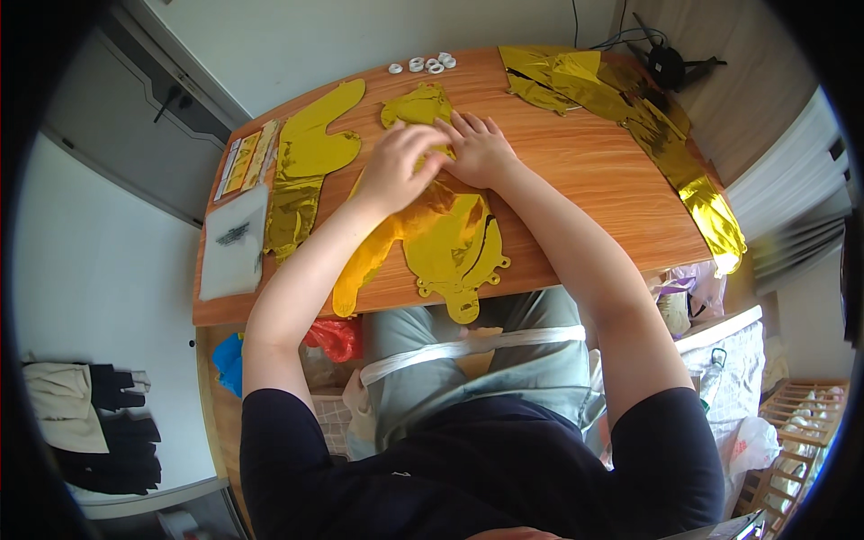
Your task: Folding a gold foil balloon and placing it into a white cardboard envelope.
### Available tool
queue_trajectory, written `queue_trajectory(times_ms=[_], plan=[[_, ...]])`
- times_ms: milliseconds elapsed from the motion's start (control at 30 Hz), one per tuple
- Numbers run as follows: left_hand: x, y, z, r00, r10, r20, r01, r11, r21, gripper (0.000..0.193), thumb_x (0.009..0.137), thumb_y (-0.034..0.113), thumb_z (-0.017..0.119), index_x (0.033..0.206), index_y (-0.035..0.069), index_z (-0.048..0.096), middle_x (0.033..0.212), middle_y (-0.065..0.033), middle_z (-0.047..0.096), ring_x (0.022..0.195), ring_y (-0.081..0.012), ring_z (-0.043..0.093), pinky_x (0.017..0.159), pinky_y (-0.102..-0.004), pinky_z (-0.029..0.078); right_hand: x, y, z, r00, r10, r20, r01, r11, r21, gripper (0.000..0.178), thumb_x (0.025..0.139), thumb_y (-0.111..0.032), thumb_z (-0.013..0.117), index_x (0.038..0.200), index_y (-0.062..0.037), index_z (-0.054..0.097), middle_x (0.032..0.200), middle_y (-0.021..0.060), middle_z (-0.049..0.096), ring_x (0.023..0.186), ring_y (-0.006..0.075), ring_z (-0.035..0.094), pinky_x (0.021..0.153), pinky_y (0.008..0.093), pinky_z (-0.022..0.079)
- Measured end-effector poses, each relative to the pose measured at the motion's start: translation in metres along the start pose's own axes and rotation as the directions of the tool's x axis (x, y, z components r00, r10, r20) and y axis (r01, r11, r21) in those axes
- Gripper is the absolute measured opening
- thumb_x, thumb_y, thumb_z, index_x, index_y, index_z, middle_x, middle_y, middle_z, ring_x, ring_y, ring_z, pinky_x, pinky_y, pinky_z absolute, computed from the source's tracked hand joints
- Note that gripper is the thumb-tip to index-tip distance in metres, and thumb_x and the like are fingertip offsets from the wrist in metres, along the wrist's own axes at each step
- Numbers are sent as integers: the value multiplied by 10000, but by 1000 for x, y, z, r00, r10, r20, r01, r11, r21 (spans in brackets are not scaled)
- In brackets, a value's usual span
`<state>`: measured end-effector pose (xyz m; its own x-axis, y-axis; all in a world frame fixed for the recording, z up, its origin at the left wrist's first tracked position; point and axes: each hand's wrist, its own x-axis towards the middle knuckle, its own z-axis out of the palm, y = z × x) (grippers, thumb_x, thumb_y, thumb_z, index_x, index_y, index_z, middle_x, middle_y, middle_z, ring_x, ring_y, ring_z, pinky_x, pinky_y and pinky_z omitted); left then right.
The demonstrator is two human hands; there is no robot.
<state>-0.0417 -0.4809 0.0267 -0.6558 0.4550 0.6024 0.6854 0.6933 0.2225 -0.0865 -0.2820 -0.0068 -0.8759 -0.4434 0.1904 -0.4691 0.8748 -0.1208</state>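
A flat, uninflated gold foil balloon (450, 243) lies in front of me, its near end with small round tabs reaching the table's edge. My right hand (481, 151) rests palm down on its far part, fingers stretched out. Beside it, my left hand (403, 168) arches over the foil with its fingers bent and the thumb apart from them, close against the right hand. The foil under both palms is hidden. Beyond the hands, the far end of the gold foil (416, 105) shows.
The wooden table (585, 180) carries another gold foil balloon (310, 144) at left, near a white translucent sheet (234, 243) and small packets (243, 162). White tape rolls (435, 63) lie at the back. More gold foil (621, 94) runs along the right edge, near a black router (668, 65).
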Motion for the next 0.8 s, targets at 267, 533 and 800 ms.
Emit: queue_trajectory(times_ms=[267, 533, 800], plan=[[0, 42, 6, 858, 448, 249, -426, 894, -142, 274, 860, 223, 788, 1126, 155, 798, 1012, -10, 652, 960, -245, 635, 916, -403, 499, 1, -4, -3, 999, 0, 37, 2, 999, -49, 828, 1051, -730, 278, 1679, -190, 251, 1722, 138, 277, 1593, 310, 235, 1287, 496, 187], [-8, 37, 11, 830, 431, 355, -381, 902, -204, 338, 891, 256, 771, 1213, 154, 783, 1136, -30, 646, 1152, -241, 589, 1049, -421, 459, 1, -4, -1, 1000, -3, 10, 3, 999, -37, 827, 1051, -733, 270, 1672, -187, 270, 1708, 138, 305, 1584, 313, 251, 1281, 507, 195], [-11, 45, 9, 806, 482, 344, -421, 875, -240, 304, 927, 293, 739, 1193, 153, 784, 1166, -11, 655, 1164, -227, 575, 1055, -431, 452, 2, -1, 1, 1000, 4, -23, -4, 1000, 2, 837, 1038, -736, 302, 1662, -178, 302, 1705, 150, 313, 1587, 312, 252, 1283, 523, 190]])
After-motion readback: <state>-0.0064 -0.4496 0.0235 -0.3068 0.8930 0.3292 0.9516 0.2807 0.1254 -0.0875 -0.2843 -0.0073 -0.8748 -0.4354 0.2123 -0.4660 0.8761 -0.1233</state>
